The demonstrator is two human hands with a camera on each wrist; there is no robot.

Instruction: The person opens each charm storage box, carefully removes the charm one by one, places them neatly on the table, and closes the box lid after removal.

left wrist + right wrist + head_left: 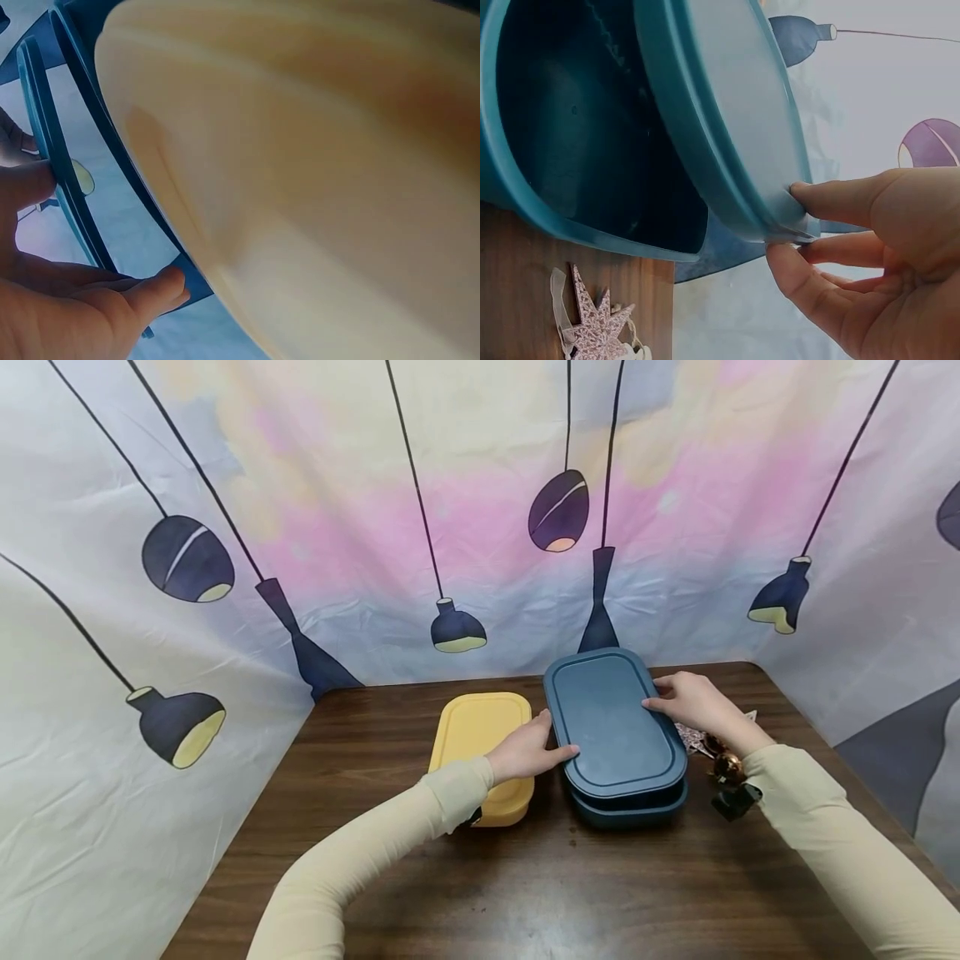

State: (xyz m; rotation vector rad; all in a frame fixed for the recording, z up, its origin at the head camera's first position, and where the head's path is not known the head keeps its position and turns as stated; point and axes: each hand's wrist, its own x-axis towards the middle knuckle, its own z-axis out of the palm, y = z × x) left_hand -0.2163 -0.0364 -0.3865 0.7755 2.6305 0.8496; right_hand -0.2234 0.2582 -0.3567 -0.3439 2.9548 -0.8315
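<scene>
A blue lid (618, 718) is raised and tilted over a matching blue box (630, 815), with a gap between them at the near end. My left hand (527, 748) holds the lid's left edge, thumb on top and fingers beneath. At the lid's right edge, my right hand (692, 700) pinches the rim between thumb and fingers. The right wrist view looks into the box through the gap; its dark inside (570, 142) shows no contents in the visible part. Just left of the blue box, under my left forearm, is a yellow lidded box (480, 731).
Right of the blue box lie a pink glittery star ornament (600, 322) and shiny copper-coloured ornaments (727, 767), partly behind my right wrist. The brown wooden table (360, 735) ends at a fabric backdrop (337, 527) printed with hanging lamps.
</scene>
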